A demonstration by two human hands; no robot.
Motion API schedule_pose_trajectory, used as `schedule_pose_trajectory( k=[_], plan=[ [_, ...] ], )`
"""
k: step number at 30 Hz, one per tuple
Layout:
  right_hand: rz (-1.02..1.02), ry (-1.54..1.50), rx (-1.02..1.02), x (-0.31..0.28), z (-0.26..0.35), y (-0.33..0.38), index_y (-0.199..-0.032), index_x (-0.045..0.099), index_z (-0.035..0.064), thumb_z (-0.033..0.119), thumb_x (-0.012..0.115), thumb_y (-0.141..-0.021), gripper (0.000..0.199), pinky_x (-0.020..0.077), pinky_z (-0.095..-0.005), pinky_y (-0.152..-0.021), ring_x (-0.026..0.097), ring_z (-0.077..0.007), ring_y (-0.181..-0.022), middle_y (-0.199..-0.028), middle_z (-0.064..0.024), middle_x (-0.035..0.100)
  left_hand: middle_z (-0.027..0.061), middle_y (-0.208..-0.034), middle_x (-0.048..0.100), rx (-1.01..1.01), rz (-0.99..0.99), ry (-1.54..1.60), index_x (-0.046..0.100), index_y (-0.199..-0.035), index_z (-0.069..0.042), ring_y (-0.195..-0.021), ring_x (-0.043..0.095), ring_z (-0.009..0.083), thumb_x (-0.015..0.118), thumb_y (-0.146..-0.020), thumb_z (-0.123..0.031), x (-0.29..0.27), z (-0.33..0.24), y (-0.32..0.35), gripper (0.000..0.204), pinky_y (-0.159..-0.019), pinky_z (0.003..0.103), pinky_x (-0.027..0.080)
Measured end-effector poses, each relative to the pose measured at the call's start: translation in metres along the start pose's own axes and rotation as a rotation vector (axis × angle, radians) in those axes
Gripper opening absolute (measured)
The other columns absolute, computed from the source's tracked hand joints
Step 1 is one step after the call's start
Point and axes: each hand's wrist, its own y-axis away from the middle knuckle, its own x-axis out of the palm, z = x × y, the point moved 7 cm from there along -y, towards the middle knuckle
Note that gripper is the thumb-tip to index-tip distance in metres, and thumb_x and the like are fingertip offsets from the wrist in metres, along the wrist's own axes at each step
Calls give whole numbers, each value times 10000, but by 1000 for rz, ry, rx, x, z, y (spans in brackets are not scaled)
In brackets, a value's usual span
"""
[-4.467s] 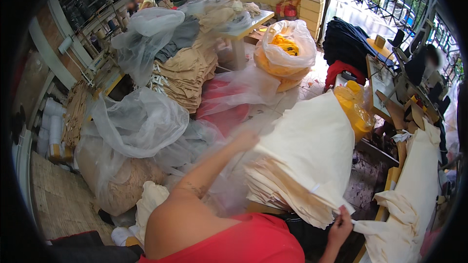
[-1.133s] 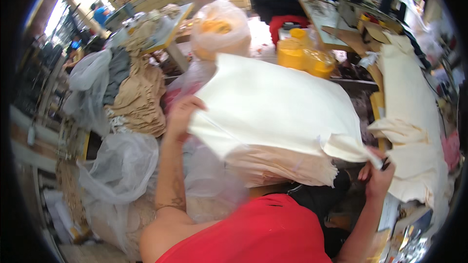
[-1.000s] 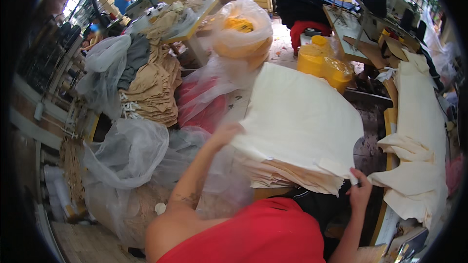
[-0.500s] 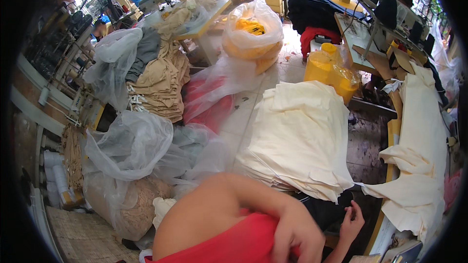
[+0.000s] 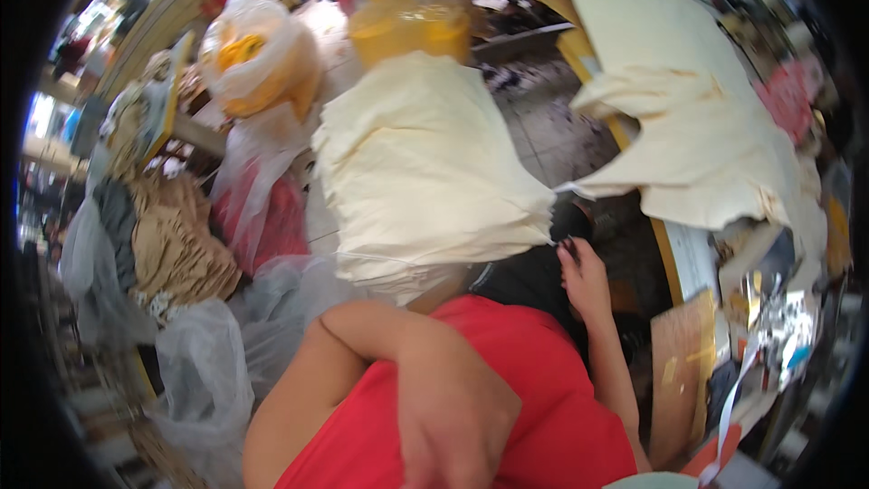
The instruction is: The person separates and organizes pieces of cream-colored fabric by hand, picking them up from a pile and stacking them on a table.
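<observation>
A tall stack of cream cloth pieces [image 5: 425, 163] stands in front of me, its near corner beside my right hand [image 5: 587, 282]. That hand is raised over my dark-clothed leg, its fingers curled together at a small dark thing whose kind I cannot make out. From the stack's corner a narrow cream strip reaches across to more cream cloth [image 5: 697, 154] draped over the table at the right. My left arm is bent across my red shirt [image 5: 561, 371]. Against the shirt lies my left hand [image 5: 457, 412], blurred, with its fingertips pointing down and partly out of view.
At the left are a clear plastic bag [image 5: 204, 371], a tan cloth pile [image 5: 181, 240] and a bagged red bundle [image 5: 267, 213]. Farther off stand a white bag of yellow cloth [image 5: 258, 59] and yellow rolls [image 5: 407, 27]. A brown board [image 5: 681, 371] leans at the lower right.
The view has swung to the right, so the stack appears farther left. My left hand shows lower against the shirt. My right hand remains near the stack's corner, its fingers more curled.
</observation>
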Motion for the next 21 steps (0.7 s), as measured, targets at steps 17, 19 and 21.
schedule_pose_trajectory(
  k=[17, 19, 21],
  plan=[
    [70, -991, 487, 35, -5, -89, -810, 587, 49, 232, 703, -946, 256, 353, -258, -451, 482, -116, -539, -730, -12, 551, 71, -921, 645, -82, -27, -329, 678, -894, -54, -603, 552, 215, 628, -934, -557, -25, 1, -8, 506, -503, 292, 437],
    [76, -1003, 516, 33, 2, -89, -810, 584, 59, 211, 709, -939, 235, 371, -251, -478, 490, -115, -571, -736, -9, 555, 73, -916, 643, -84, -54, -313, 691, -926, -44, -605, 557, 213, 635, -922, -571, -26, 4, -6, 531, -505, 290, 438],
    [71, -1022, 536, 33, 9, -84, -810, 582, 60, 208, 711, -937, 234, 371, -248, -481, 493, -114, -573, -743, -10, 557, 78, -912, 640, -85, -47, -304, 690, -927, -40, -613, 564, 212, 639, -916, -579, -25, 4, -4, 541, -506, 290, 440]
  ],
)
